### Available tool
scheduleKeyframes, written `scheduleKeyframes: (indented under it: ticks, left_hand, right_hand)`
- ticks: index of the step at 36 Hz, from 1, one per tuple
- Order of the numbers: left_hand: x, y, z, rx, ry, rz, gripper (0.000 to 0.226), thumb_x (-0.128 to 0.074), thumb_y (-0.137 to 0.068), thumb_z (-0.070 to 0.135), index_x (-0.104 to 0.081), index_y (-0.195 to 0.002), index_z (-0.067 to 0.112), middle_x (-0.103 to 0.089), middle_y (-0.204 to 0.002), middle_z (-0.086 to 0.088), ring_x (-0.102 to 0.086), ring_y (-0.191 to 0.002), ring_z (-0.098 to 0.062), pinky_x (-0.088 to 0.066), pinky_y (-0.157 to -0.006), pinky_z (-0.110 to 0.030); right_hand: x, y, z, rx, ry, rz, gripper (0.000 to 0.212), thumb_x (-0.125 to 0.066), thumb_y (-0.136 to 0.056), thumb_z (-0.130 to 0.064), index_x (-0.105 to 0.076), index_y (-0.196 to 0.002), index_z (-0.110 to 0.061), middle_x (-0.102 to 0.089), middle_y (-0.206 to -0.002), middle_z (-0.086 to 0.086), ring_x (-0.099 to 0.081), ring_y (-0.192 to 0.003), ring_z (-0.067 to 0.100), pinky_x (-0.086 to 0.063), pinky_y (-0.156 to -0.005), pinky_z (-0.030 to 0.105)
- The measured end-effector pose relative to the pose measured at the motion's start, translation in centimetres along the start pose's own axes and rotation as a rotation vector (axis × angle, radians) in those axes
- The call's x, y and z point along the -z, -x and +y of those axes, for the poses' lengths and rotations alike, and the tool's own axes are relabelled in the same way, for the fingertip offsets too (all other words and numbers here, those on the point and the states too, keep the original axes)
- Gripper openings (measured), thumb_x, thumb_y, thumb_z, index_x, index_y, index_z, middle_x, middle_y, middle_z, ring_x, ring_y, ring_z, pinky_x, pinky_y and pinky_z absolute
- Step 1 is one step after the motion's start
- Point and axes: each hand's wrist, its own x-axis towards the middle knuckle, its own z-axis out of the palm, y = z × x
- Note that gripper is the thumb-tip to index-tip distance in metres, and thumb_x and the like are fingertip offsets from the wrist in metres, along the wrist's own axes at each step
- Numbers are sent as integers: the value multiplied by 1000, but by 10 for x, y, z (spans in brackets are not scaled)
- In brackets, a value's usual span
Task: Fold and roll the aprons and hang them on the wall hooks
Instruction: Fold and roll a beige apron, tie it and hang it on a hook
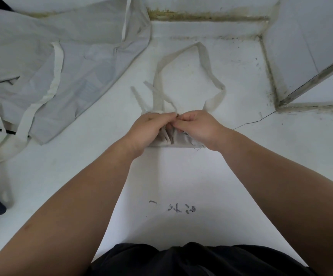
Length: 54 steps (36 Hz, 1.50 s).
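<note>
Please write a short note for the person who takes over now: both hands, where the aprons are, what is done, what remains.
The left hand and the right hand both grip the rolled apron, fingers curled on it.
Its neck loop lies flat beyond the hands.
An unfolded apron lies spread at the far left.
Done: one apron nearly rolled.
Left: finish the roll, hang it, then do the other. Hooks are not in view.

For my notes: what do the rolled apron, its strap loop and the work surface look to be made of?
The rolled apron: thin woven cloth, pale grey, matte; it bunches into soft pleats where the left hand and right hand grip it. The strap loop: flat woven tape, off-white, lying limp and twisted. The work surface: hard, smooth, white, perhaps painted or laminate; a thin crack shows.
</note>
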Motion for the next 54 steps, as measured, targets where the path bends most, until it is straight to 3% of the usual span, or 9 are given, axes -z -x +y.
scheduleKeyframes:
  ticks: [4, 9, 18, 23, 26, 39, 42, 51, 54]
  left_hand:
    - [3, 3, -8, -82, 53, 27, 38, -57, -95, 28, -70, -62, 14, -69, -92, -24, -62, -82, -20, -46, -83, -26]
    - [10, 3, -10, -92, 18, -100, 29, -51, -98, 24, -69, -77, 18, -68, -81, 13, -59, -82, 1, -42, -76, -9]
    - [18, 4, -11, -97, -113, -239, 32, -41, -103, 25, -71, -107, 16, -71, -110, 4, -62, -105, -4, -42, -96, -18]
    - [16, 2, -10, -85, -118, -239, 31, -42, -101, 24, -69, -86, 24, -68, -74, 23, -58, -73, 12, -39, -70, -2]
    - [16, 2, -11, -39, -104, -215, 38, -48, -96, 45, -73, -85, 19, -66, -85, 6, -56, -80, -7, -40, -75, -10]
    - [12, 0, -13, 10, 199, -22, 16, -65, -88, 15, -73, -90, 1, -73, -105, -5, -66, -106, -17, -47, -100, -31]
    - [13, -1, -15, 13, 255, -2, 21, -66, -87, 13, -69, -95, -6, -72, -107, -4, -66, -106, -15, -47, -99, -28]
    - [7, 1, -17, -11, 109, 76, 20, -62, -92, 20, -69, -98, 2, -65, -95, -9, -56, -86, -16, -45, -83, -26]
    - [4, 1, -15, -54, 62, 84, 17, -56, -96, 17, -68, -84, 20, -61, -81, 1, -53, -73, -8, -44, -69, -13]
  right_hand:
    - [1, 0, -6, -44, 22, -15, 30, -59, -90, -24, -68, -61, -20, -57, -62, -9, -51, -65, 4, -40, -66, 14]
    - [8, -2, -8, -89, 101, -52, 37, -48, -95, -32, -71, -75, -11, -63, -65, -7, -53, -67, 8, -41, -68, 21]
    - [8, -6, -6, -93, 138, -55, 46, -42, -99, -38, -64, -62, -20, -59, -48, -14, -49, -48, -2, -34, -44, 6]
    - [6, -6, -8, -129, 169, -53, 49, -61, -83, -56, -60, -69, -9, -55, -52, -10, -46, -46, 2, -35, -48, 12]
    - [10, -6, -8, -109, 165, -136, 58, -68, -71, -64, -68, -77, -7, -65, -69, -7, -57, -71, 9, -42, -69, 21]
    - [5, -2, -8, -35, 223, -101, 26, -61, -90, -25, -52, -67, -16, -46, -62, -5, -42, -59, 7, -34, -59, 18]
    - [4, -3, -8, -66, 48, -49, 10, -54, -92, -15, -62, -91, -20, -54, -63, -5, -50, -62, 6, -40, -58, 12]
    - [-4, 8, -2, -35, -219, -67, 52, -48, -90, 12, -45, -138, -8, -58, -128, 7, -58, -112, 15, -44, -100, 24]
    - [-12, 11, 1, 83, -86, 66, 53, -52, -92, 1, -40, -142, -12, -54, -128, 0, -56, -93, 3, -41, -97, 24]
